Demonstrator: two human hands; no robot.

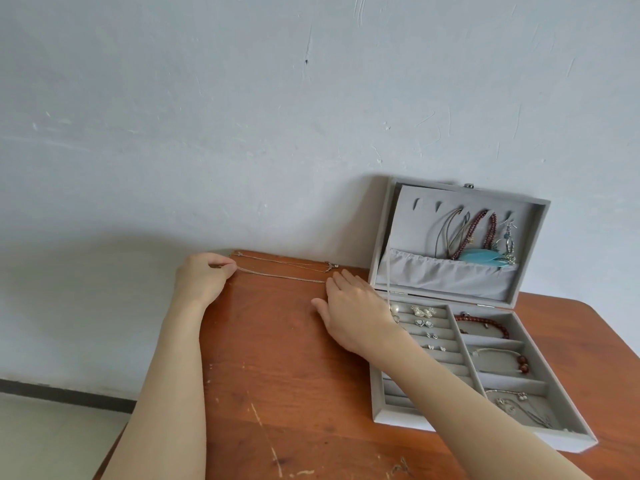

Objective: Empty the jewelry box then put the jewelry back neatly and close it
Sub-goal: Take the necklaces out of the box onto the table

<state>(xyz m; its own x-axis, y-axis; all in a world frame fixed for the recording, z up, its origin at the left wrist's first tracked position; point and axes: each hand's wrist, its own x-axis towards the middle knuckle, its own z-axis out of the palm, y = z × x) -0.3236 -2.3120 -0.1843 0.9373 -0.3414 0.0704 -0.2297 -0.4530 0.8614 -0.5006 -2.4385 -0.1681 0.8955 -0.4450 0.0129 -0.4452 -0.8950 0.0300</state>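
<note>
A plain domestic room is suggested. A worn, scratched wooden table is set against a roughly plastered, pale blue-grey wall. At 8 o'clock a light floor edged by a dark skirting strip is seen. At 4 o'clock an open grey jewelry box, filled with personal ornaments, is placed on the table.

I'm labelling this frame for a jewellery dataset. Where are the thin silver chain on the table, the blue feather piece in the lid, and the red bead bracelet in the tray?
Silver chain [282,274], head view: middle of its stretched strand.
Blue feather [479,255], head view: centre of the feather.
Red bead bracelet [485,321], head view: beads along its upper arc.
</note>
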